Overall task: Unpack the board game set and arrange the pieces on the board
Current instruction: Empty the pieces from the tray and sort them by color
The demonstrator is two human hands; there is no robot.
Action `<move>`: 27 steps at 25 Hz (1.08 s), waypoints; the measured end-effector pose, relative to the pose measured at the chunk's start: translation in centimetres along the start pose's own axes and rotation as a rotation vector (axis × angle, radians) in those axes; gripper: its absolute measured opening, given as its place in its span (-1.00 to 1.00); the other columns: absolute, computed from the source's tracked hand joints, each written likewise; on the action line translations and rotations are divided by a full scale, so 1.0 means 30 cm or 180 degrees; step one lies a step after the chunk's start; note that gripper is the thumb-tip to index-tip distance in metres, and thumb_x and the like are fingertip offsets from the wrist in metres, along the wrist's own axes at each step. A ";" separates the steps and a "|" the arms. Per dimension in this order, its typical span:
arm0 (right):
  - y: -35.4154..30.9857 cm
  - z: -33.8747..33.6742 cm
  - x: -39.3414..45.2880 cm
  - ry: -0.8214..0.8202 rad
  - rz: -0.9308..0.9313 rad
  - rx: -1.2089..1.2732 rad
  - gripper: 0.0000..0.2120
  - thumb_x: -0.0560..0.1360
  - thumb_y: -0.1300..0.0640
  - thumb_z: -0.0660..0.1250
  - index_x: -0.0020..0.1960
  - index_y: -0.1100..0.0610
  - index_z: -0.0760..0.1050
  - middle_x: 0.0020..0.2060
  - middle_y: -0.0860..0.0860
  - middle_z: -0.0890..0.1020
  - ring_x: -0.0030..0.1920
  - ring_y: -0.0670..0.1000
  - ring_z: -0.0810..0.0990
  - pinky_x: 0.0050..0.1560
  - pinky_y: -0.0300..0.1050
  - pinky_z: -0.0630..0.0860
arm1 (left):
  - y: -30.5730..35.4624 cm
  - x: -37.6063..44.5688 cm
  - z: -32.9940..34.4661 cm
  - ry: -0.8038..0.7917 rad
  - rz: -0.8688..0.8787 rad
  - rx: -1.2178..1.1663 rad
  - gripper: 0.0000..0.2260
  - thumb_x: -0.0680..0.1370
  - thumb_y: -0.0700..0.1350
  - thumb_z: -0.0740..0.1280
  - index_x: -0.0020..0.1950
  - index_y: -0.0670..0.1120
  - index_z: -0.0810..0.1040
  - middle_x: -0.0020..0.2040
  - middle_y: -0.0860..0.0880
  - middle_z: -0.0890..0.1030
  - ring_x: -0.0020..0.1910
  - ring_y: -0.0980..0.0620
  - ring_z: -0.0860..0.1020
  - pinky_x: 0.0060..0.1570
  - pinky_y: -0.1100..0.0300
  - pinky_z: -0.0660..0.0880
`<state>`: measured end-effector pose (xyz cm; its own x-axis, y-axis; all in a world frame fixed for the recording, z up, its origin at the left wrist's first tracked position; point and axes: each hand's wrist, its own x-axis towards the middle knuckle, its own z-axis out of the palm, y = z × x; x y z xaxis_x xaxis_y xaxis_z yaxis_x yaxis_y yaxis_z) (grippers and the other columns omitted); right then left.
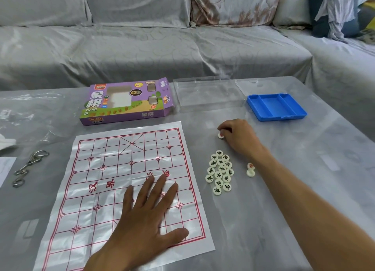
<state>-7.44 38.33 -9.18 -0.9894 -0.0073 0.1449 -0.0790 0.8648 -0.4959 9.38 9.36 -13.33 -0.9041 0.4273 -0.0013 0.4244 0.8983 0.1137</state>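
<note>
Left hand (148,216) flat, fingers spread on glossy creased paper board (97,189); right hand (237,136) pinching round ivory disc (220,135).

Paper board (113,181), red grid, flat on table. Cluster of white discs (220,172) with black characters just right of it. Purple box (125,102) behind; blue tray (276,107) far right.

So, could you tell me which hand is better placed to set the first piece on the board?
Probably the right hand: it already pinches a red-marked piece. The left hand lies flat on the board.
</note>
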 end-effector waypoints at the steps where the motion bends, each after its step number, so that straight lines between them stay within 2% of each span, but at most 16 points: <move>1: 0.001 -0.003 -0.007 0.0025 -0.0007 0.0045 -0.82 0.52 0.24 0.31 0.05 0.14 0.66 0.01 0.01 0.69 0.06 0.01 0.60 0.02 -0.26 0.37 | 0.001 0.001 -0.001 -0.0026 -0.0026 -0.0027 -0.22 0.43 0.53 0.03 0.54 0.15 0.17 0.56 0.01 0.18 0.52 -0.06 0.07 0.33 -0.09 0.06; 5: 0.012 -0.013 -0.019 -0.0166 0.0087 0.0107 -0.87 0.50 0.21 0.36 -0.03 0.11 0.68 -0.07 0.00 0.68 -0.05 -0.03 0.59 -0.04 -0.22 0.41 | 0.007 -0.001 -0.019 -0.0191 -0.0083 -0.0035 -0.22 0.42 0.54 0.02 0.53 0.15 0.21 0.55 0.00 0.22 0.50 -0.09 0.16 0.31 -0.06 0.09; 8: 0.015 -0.032 -0.028 -0.0499 0.0032 -0.0134 -0.90 0.50 0.16 0.38 -0.04 0.06 0.66 -0.08 -0.03 0.65 -0.09 -0.08 0.55 -0.10 -0.24 0.38 | 0.005 0.002 -0.026 -0.0267 -0.0039 -0.0058 -0.23 0.43 0.54 0.02 0.53 0.14 0.22 0.54 -0.01 0.23 0.50 -0.06 0.12 0.31 -0.07 0.09; 10: 0.004 -0.049 -0.039 -0.0675 -0.0174 -0.0332 -0.84 0.50 0.20 0.34 -0.01 0.00 0.64 -0.06 -0.07 0.61 -0.04 -0.08 0.53 -0.07 -0.25 0.37 | 0.009 0.003 -0.033 -0.0311 -0.0054 -0.0136 -0.23 0.43 0.54 0.01 0.53 0.16 0.19 0.55 0.01 0.19 0.52 -0.04 0.06 0.33 -0.08 0.05; 12: -0.016 -0.060 -0.058 -0.0842 -0.0355 -0.0466 -0.74 0.49 0.27 0.27 0.00 -0.03 0.63 -0.03 -0.10 0.56 0.02 -0.08 0.50 0.01 -0.22 0.39 | 0.004 0.002 -0.030 -0.0283 -0.0076 -0.0270 -0.23 0.41 0.56 -0.01 0.55 0.25 0.04 0.59 0.09 -0.02 0.54 0.03 -0.15 0.40 -0.12 -0.11; 14: -0.023 -0.080 -0.074 -0.0918 -0.0316 -0.0639 -0.71 0.45 0.31 0.24 -0.12 -0.02 0.64 -0.06 -0.11 0.57 0.02 -0.06 0.52 0.05 -0.15 0.46 | 0.000 0.001 -0.030 -0.0239 -0.0136 -0.0377 -0.22 0.38 0.58 -0.08 0.53 0.32 -0.15 0.55 0.17 -0.27 0.49 0.11 -0.38 0.41 -0.15 -0.29; 16: -0.004 -0.120 -0.085 -0.1013 0.0055 -0.0794 -0.71 0.40 0.33 0.26 -0.29 0.00 0.63 -0.13 -0.10 0.61 -0.06 -0.04 0.57 0.04 -0.08 0.54 | 0.006 0.001 -0.044 -0.0304 -0.0155 -0.0353 -0.20 0.32 0.61 -0.20 0.50 0.34 -0.26 0.50 0.20 -0.40 0.45 0.13 -0.47 0.41 -0.16 -0.36; 18: 0.016 -0.162 -0.099 -0.1091 0.0486 -0.0893 -0.70 0.38 0.34 0.27 -0.37 0.02 0.62 -0.17 -0.05 0.64 -0.15 -0.02 0.60 -0.02 -0.05 0.59 | 0.007 -0.002 -0.046 -0.0541 -0.0179 -0.0286 -0.19 0.28 0.61 -0.25 0.46 0.35 -0.36 0.44 0.22 -0.51 0.40 0.13 -0.55 0.40 -0.16 -0.41; 20: 0.029 -0.189 -0.113 -0.1071 0.0586 -0.0740 -0.69 0.39 0.34 0.27 -0.34 0.00 0.63 -0.16 -0.07 0.62 -0.16 -0.05 0.59 -0.08 -0.12 0.58 | 0.010 0.001 -0.055 -0.0505 -0.0205 -0.0328 -0.22 0.35 0.60 -0.16 0.47 0.35 -0.34 0.46 0.22 -0.48 0.41 0.14 -0.54 0.40 -0.17 -0.40; 22: 0.024 -0.208 -0.137 -0.1189 0.0415 -0.0459 -0.75 0.43 0.27 0.32 -0.25 -0.05 0.63 -0.15 -0.13 0.61 -0.12 -0.10 0.58 -0.10 -0.21 0.53 | 0.007 -0.001 -0.049 -0.0557 -0.0198 -0.0304 -0.23 0.39 0.57 -0.09 0.47 0.34 -0.33 0.46 0.22 -0.48 0.41 0.14 -0.54 0.40 -0.17 -0.40; 24: 0.015 -0.232 -0.174 -0.1455 0.0122 -0.0341 -0.92 0.43 0.09 0.43 -0.15 -0.10 0.61 -0.11 -0.17 0.58 -0.06 -0.15 0.54 -0.03 -0.21 0.50 | 0.006 0.000 -0.055 -0.0681 -0.0197 -0.0220 -0.23 0.37 0.58 -0.14 0.45 0.34 -0.38 0.43 0.22 -0.53 0.39 0.13 -0.57 0.40 -0.18 -0.41; 27: 0.020 -0.262 -0.244 -0.1604 -0.0077 -0.0525 -0.82 0.37 -0.04 0.50 -0.06 -0.12 0.57 -0.07 -0.20 0.52 -0.05 -0.17 0.48 -0.02 -0.20 0.47 | 0.011 0.003 -0.062 -0.0753 -0.0167 -0.0229 -0.17 0.24 0.62 -0.32 0.45 0.34 -0.39 0.42 0.22 -0.54 0.39 0.13 -0.57 0.40 -0.17 -0.43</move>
<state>0.70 42.85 -3.82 -0.9265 -0.2336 -0.2949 -0.1225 0.9285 -0.3505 9.35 9.51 -11.45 -0.8844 0.3998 -0.2407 0.3648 0.9140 0.1777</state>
